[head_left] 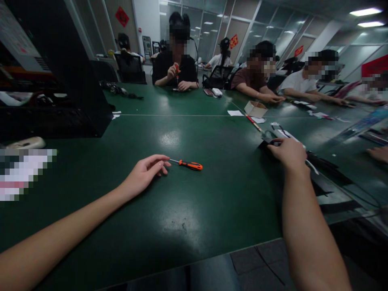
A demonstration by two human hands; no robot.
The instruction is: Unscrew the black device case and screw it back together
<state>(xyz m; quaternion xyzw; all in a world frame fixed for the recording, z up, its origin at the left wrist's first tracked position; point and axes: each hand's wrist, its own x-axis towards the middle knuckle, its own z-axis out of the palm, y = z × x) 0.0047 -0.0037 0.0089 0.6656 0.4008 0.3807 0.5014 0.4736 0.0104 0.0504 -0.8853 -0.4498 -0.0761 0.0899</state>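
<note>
An orange-and-black screwdriver [190, 165] lies on the green table, its handle pointing right and its metal shaft pointing left. My left hand [150, 169] rests beside the shaft's end, fingers loosely bent and apart. Whether the fingertips touch the shaft I cannot tell. Over on the right, my right hand [289, 152] has its fingers closed on a flat black object [265, 144], which is mostly hidden under the hand. White and black items lie right around that hand.
A large black case [87, 72] stands at the left, with a pale computer mouse [27, 143] by it. A small open box [255, 109] and a red-and-white stick [253, 122] lie beyond my right hand. Several people sit across the green table [194, 202]; one holds a screwdriver [177, 72].
</note>
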